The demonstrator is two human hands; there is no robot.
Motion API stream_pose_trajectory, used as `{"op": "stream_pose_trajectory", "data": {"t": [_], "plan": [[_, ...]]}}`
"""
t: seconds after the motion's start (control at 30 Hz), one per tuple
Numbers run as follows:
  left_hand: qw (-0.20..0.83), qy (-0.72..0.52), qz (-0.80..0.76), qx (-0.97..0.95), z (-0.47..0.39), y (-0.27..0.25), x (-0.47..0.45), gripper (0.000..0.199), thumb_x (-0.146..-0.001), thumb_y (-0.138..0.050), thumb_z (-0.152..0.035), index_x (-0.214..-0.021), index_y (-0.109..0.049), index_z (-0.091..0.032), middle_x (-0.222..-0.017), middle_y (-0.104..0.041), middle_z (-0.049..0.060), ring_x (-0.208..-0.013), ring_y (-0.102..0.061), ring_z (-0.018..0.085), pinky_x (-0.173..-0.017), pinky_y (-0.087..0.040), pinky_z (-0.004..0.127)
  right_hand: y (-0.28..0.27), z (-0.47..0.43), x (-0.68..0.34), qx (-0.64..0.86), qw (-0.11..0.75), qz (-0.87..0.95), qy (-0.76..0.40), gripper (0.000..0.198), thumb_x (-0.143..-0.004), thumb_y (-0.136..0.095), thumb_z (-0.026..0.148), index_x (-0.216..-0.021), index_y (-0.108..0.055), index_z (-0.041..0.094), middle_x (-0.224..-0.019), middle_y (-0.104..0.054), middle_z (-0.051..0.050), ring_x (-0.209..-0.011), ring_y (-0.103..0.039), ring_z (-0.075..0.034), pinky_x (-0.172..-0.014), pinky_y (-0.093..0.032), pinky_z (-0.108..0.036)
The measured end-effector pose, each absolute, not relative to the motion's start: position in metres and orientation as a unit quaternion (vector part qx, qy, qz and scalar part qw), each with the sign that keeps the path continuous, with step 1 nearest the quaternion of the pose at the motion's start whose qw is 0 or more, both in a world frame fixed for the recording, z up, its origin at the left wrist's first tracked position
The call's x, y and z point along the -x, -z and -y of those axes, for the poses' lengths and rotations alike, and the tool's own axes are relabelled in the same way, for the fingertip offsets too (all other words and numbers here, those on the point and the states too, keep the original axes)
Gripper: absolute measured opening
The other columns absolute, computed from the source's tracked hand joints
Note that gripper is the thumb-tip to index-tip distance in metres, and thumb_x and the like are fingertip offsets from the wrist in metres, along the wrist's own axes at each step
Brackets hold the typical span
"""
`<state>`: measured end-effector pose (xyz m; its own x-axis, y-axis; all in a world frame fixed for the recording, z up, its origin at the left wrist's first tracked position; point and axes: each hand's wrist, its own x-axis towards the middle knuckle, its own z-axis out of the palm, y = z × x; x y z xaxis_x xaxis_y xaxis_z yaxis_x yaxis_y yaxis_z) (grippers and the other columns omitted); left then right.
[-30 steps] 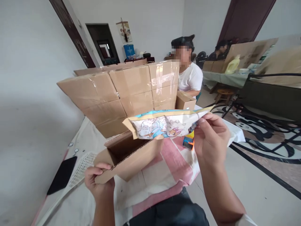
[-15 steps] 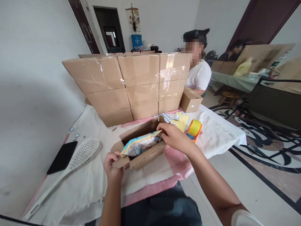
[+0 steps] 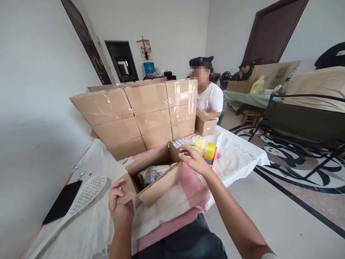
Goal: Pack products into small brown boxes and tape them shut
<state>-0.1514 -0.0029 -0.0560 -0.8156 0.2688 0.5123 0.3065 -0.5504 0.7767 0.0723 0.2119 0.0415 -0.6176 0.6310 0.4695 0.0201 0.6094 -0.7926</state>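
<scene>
An open cardboard box (image 3: 161, 185) stands before me on the cloth-covered table, its end flaps raised. Down inside it lies a printed plastic packet (image 3: 152, 175), blue and yellow along its top edge and partly hidden by the box walls. My left hand (image 3: 121, 205) grips the left end flap (image 3: 128, 189), thumb and fingers on either side. At the opposite end, my right hand (image 3: 192, 160) rests by the right flap with fingers apart, off the packet. A tape dispenser (image 3: 210, 151) with yellow tape sits just beyond my right hand.
Taped cartons (image 3: 151, 111) form a wall across the table. A co-worker (image 3: 211, 97) sits behind, near another small box (image 3: 206, 124). Left lie a white perforated paddle (image 3: 90, 190) and a black flat pad (image 3: 63, 203). Yellow printed card (image 3: 198, 144) lies behind the box.
The packet has dropped lower into the box, and my right hand has let go of it. My left hand now holds the flap folded outward. The camera view has shifted.
</scene>
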Motion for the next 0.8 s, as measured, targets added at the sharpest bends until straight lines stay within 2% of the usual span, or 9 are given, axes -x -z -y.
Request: {"op": "stream_pose_trajectory", "data": {"t": [0.07,0.17,0.27,0.33,0.4,0.5,0.6,0.67,0.8], "plan": [[-0.023,0.847,0.467,0.253,0.002,0.053,0.156,0.027,-0.071,-0.072,-0.018,-0.069,-0.046,-0.019,-0.142,-0.052,-0.006,-0.121,-0.054,0.018,-0.086,-0.05,0.027,-0.033,-0.212,-0.078,0.171,0.354,0.8,-0.453,0.029,-0.097,-0.056,0.034,-0.122,-0.063,0.022,-0.121,-0.068,-0.009,-0.11,-0.065,-0.024,-0.093,-0.054,-0.04],[-0.053,0.851,0.472,0.225,-0.001,0.048,0.162,0.026,-0.066,-0.076,-0.02,-0.078,-0.054,-0.022,-0.156,-0.04,-0.009,-0.124,-0.054,0.017,-0.079,-0.05,0.021,-0.028,-0.205,-0.082,0.138,0.375,0.81,-0.43,0.029,-0.1,-0.054,0.035,-0.126,-0.063,0.025,-0.125,-0.067,-0.007,-0.116,-0.063,-0.023,-0.101,-0.049,-0.04],[-0.069,0.835,0.48,0.26,-0.006,0.047,0.163,0.024,-0.068,-0.079,-0.026,-0.08,-0.058,-0.023,-0.147,-0.052,-0.003,-0.134,-0.05,0.021,-0.094,-0.049,0.028,-0.031,-0.198,-0.082,0.109,0.392,0.826,-0.39,0.027,-0.102,-0.052,0.036,-0.124,-0.064,0.025,-0.126,-0.067,-0.007,-0.123,-0.058,-0.024,-0.11,-0.042,-0.042],[-0.063,0.819,0.491,0.29,-0.011,0.047,0.162,0.023,-0.073,-0.079,-0.031,-0.084,-0.06,-0.023,-0.142,-0.057,0.001,-0.141,-0.045,0.025,-0.113,-0.039,0.039,-0.033,-0.195,-0.081,0.1,0.394,0.834,-0.374,0.027,-0.103,-0.051,0.036,-0.123,-0.065,0.025,-0.125,-0.067,-0.007,-0.123,-0.058,-0.024,-0.11,-0.041,-0.042],[-0.055,0.801,0.51,0.308,-0.014,0.049,0.162,0.024,-0.079,-0.076,-0.037,-0.091,-0.06,-0.024,-0.145,-0.056,0.003,-0.146,-0.04,0.027,-0.122,-0.026,0.05,-0.035,-0.194,-0.08,0.097,0.392,0.839,-0.364,0.027,-0.104,-0.048,0.037,-0.122,-0.065,0.025,-0.122,-0.068,-0.008,-0.121,-0.058,-0.023,-0.109,-0.042,-0.042],[-0.063,0.784,0.53,0.317,-0.013,0.051,0.164,0.026,-0.086,-0.07,-0.044,-0.1,-0.059,-0.026,-0.15,-0.052,0.005,-0.148,-0.037,0.029,-0.124,-0.019,0.057,-0.036,-0.194,-0.079,0.102,0.388,0.843,-0.358,0.029,-0.104,-0.048,0.041,-0.119,-0.066,0.024,-0.126,-0.066,-0.009,-0.126,-0.056,-0.025,-0.112,-0.04,-0.044],[-0.066,0.77,0.547,0.323,-0.011,0.051,0.167,0.036,-0.09,-0.064,-0.051,-0.117,-0.059,-0.028,-0.153,-0.048,0.006,-0.148,-0.036,0.028,-0.125,-0.019,0.055,-0.036,-0.194,-0.078,0.104,0.373,0.835,-0.392,0.035,-0.104,-0.046,0.048,-0.121,-0.063,0.023,-0.144,-0.056,-0.012,-0.141,-0.046,-0.026,-0.119,-0.034,-0.047],[-0.065,0.758,0.56,0.328,-0.012,0.05,0.17,0.047,-0.089,-0.062,-0.055,-0.128,-0.057,-0.029,-0.152,-0.048,0.006,-0.147,-0.035,0.028,-0.125,-0.021,0.052,-0.037,-0.194,-0.077,0.101,0.356,0.821,-0.436,0.038,-0.104,-0.044,0.05,-0.124,-0.06,0.023,-0.15,-0.052,-0.013,-0.143,-0.044,-0.026,-0.12,-0.034,-0.047],[-0.044,0.727,0.573,0.376,-0.016,0.047,0.178,0.047,-0.089,-0.057,-0.06,-0.123,-0.06,-0.028,-0.15,-0.045,0.007,-0.149,-0.03,0.03,-0.124,-0.021,0.05,-0.037,-0.194,-0.076,0.103,0.353,0.798,-0.478,0.04,-0.102,-0.047,0.054,-0.124,-0.057,0.023,-0.145,-0.056,-0.012,-0.142,-0.047,-0.026,-0.119,-0.035,-0.046]]}}
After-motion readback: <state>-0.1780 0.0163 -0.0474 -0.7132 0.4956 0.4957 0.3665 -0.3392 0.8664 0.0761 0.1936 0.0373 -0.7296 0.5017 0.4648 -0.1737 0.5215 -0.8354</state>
